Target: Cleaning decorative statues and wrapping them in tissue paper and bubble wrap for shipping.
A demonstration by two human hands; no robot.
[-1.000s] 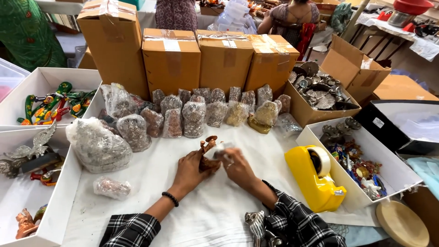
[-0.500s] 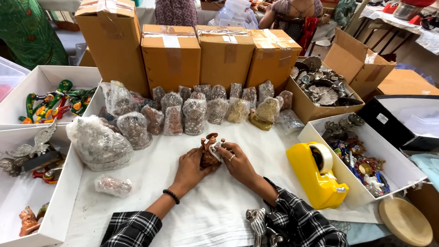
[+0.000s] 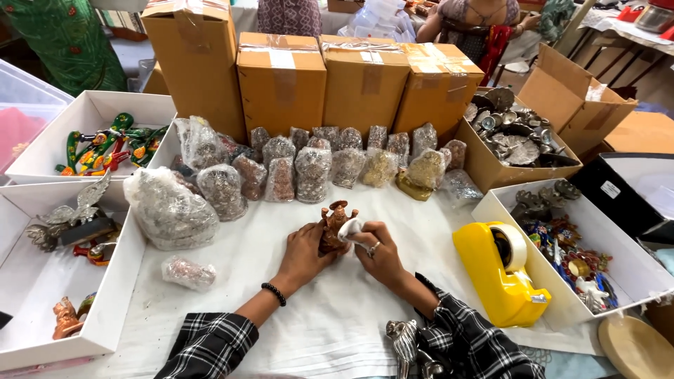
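**Reader:** While the person sat at the surface (image 3: 337,323), what did the two hands hold?

**Describer:** Between them stood a small brown figurine (image 3: 334,226), upright, near the middle of the white-covered surface; the left hand (image 3: 303,254) had its fingers closed around the figurine's left side and base; the right hand (image 3: 379,254) pinched a scrap of white wrapping (image 3: 352,229) against the figurine's right side, fingers curled shut on it; a ring showed on one right finger, a dark bead bracelet (image 3: 274,293) on the left wrist.

**Reader:** And what lay around them?

**Describer:** Behind the figurine ran a row of small objects sealed in clear bubble wrap (image 3: 312,172); behind those stood four taped cardboard boxes (image 3: 281,81); a larger wrapped bundle (image 3: 168,210) lay to the left, and a small wrapped piece (image 3: 187,272) lay alone, nearer the left forearm; a yellow tape dispenser (image 3: 500,270) sat to the right, just beside a white tray (image 3: 523,238) of mixed ornaments; white trays on the left held painted green figures (image 3: 105,147) and a metal bird (image 3: 70,217).
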